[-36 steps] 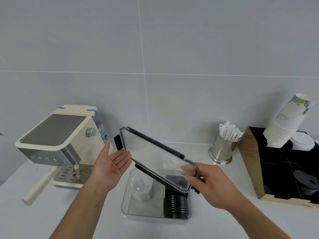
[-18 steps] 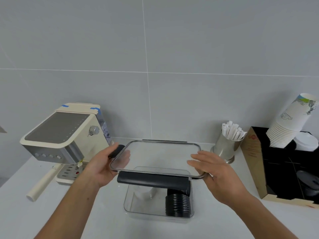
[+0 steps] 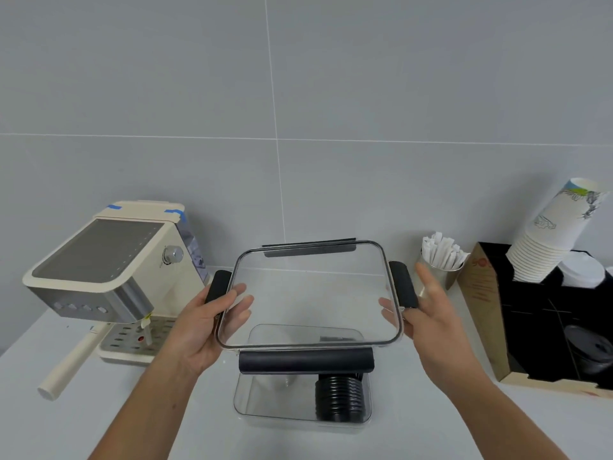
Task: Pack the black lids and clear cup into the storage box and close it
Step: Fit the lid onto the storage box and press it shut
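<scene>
Hands hold the clear box lid flat above the storage box: left hand grips its left edge, right hand its right edge, fingers loose.

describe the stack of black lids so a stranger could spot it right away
Start at the cream espresso machine on the left of the white counter and look right to the clear storage box in front of the person. The stack of black lids stands in its right end: ribbed and opaque, unlike the clear plastic around it.
</scene>
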